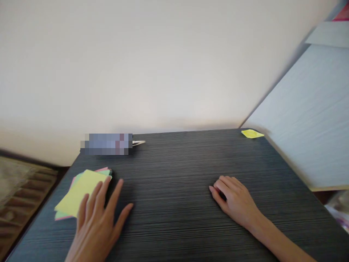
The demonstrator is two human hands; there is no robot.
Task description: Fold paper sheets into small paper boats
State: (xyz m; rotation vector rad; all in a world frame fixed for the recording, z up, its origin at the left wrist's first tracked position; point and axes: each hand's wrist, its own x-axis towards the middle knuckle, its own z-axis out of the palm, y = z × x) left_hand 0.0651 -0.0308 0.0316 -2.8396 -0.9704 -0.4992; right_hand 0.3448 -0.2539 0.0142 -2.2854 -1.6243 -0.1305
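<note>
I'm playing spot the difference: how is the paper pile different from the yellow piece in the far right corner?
The pile shows yellow, green and pink; the yellow piece shows only yellow. The pile has several uneven layers, while the yellow piece looks like one small folded thing. The left hand is right at the pile, but the yellow piece is away from both hands. Both lie on the dark table.

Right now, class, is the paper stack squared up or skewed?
Skewed: the top yellow sheet lies at an angle, with green paper and pink paper poking out beneath.
</note>
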